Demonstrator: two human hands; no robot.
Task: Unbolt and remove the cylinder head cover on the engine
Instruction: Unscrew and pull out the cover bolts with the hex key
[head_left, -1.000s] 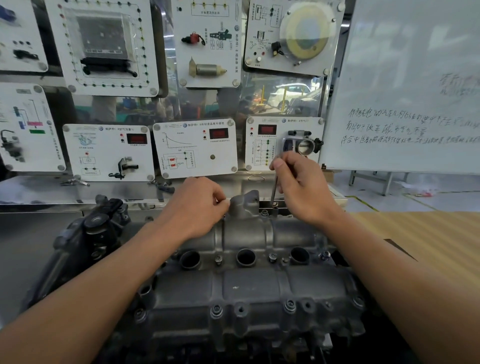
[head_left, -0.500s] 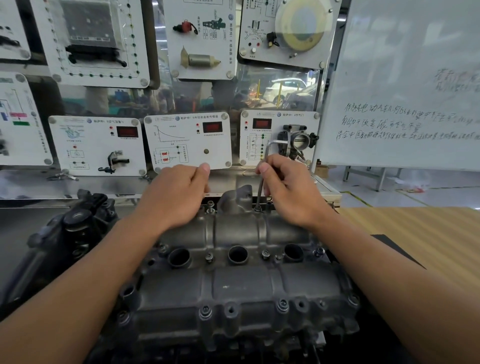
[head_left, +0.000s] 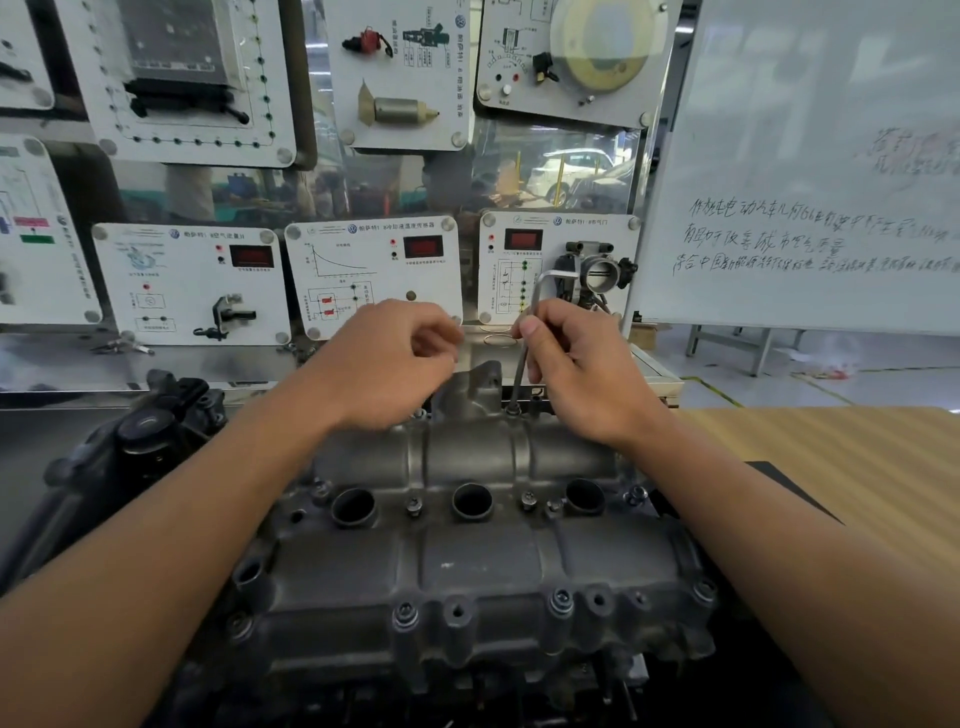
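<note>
Seating the hex key (head_left: 520, 371) in a bolt (head_left: 513, 410) on the far edge looks like the step in hand, judged from how the tool stands.

Head view: the cylinder head cover (head_left: 467, 561) lies low in the middle of the frame, on top of the engine, with its long axis running from nine o'clock to three o'clock. Its three plug wells (head_left: 471, 501) follow that same line and open upward. The near row of bolts (head_left: 561, 603) at six o'clock sits in place, so most of the unbolting appears to be ahead.

At one o'clock of the cover, the right hand (head_left: 582, 374) pinches the key's long shank between thumb and curled fingers. The shank stands nearly upright, its top leaning slightly toward one o'clock, its tip down on the bolt head. The short arm at the top points to three o'clock. Held this way, the shank can probably be spun quickly between the fingers, which suits a bolt that is already slack.

At eleven o'clock, the left hand (head_left: 395, 364) hovers above the cover's far edge, beside the raised neck (head_left: 470, 387). Its fingers are curled inward; I cannot tell whether they pinch something small. Its place suggests readiness to steady the cover or take a freed bolt
</note>
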